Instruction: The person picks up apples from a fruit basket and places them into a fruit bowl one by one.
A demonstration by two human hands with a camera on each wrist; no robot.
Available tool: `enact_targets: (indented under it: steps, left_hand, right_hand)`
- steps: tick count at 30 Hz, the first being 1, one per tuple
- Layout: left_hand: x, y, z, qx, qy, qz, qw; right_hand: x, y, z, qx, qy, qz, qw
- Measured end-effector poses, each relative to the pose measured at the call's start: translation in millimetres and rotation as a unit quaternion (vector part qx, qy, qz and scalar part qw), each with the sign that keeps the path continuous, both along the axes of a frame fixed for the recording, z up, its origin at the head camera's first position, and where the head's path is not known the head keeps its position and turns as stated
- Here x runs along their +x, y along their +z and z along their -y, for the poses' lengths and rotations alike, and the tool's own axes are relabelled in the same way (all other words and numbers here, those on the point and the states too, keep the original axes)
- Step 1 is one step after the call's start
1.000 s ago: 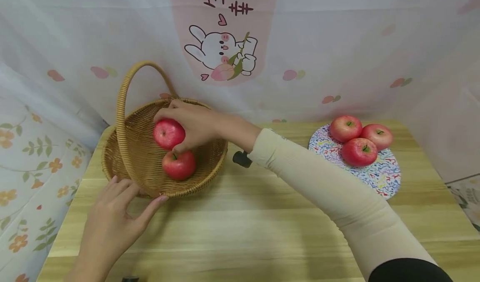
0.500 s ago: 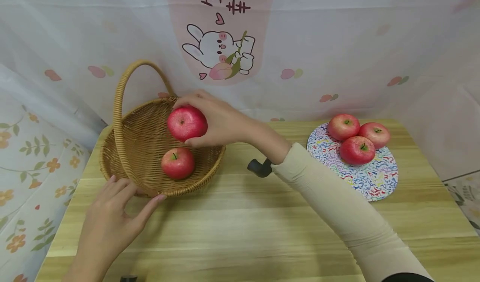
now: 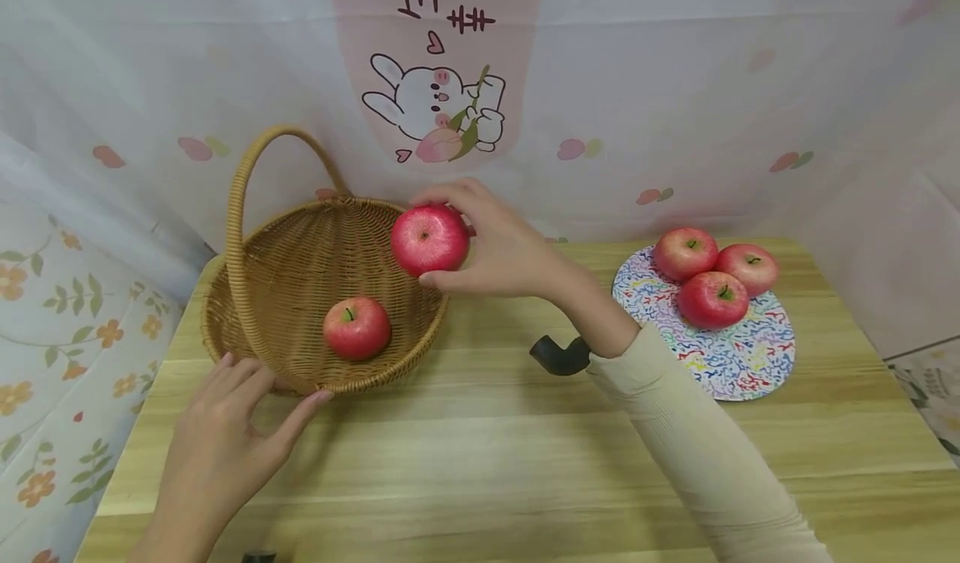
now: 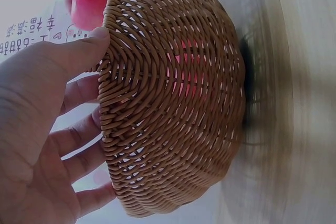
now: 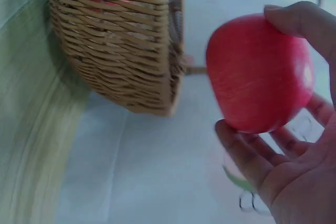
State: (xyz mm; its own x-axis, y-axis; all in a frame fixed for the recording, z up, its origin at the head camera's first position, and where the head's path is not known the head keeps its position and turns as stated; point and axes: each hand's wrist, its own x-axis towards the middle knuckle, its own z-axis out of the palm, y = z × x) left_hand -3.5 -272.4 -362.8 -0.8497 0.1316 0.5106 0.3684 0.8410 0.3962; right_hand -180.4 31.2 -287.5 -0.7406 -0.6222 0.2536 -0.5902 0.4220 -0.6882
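A red apple (image 3: 430,240) is held in my right hand (image 3: 510,242), thumb on one side and fingers on the other. In the right wrist view the held apple (image 5: 260,74) hangs in the air beside the basket, apart from it. My left hand (image 3: 225,438) grips the near left rim of the wicker basket (image 3: 292,288). The left wrist view has the thumb (image 4: 92,45) over the basket's edge and the other fingers along the rim. Inside the basket lies another red apple (image 3: 357,328), stem up; the weave partly hides it in both wrist views.
A round plate (image 3: 742,371) with a colourful squiggle pattern stands at the right, bearing three apples (image 3: 712,300). The basket's tall handle (image 3: 237,238) arches over its left side. Behind the wooden table (image 3: 465,463) hangs a printed curtain (image 3: 637,88).
My right hand has lifted the apple out of the basket and carried it right, past the far right rim. The left hand keeps its place on the basket, whose other apple stays put.
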Motion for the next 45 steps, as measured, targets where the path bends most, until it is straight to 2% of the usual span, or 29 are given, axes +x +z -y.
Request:
enact_targets:
  steps: [5,11,21,33,38,45]
  left_hand:
    - [3.2,-1.4,2.1,0.003,0.003,-0.003,1.0]
    - [1.7,-2.2,1.0,0.009,0.0,-0.003,0.9999]
    - [0.8,-2.0,-1.4,0.006,0.003,0.001,1.0]
    - [0.1,-2.4,0.2,0.004,0.0,-0.004,1.0]
    - [1.1,-3.2,0.2,0.002,0.002,-0.001,1.0]
    - [1.2,-4.0,0.2,0.004,-0.001,-0.004,1.0]
  right_hand:
    - [7.9,-5.4,-21.2,-0.047,-0.025,0.033,0.998]
    - [14.8,-15.7,-44.9,-0.077,-0.065,0.022,0.995]
    - [27.8,-42.0,-77.5,-0.078,-0.131,0.049,0.987]
    - [41.4,-63.3,-104.0,-0.07,-0.211,0.011,0.975]
    - [43.2,-73.3,-113.8,-0.06,-0.234,0.005,0.97]
    - [45.6,-85.3,-135.3,-0.075,-0.273,0.011,0.959]
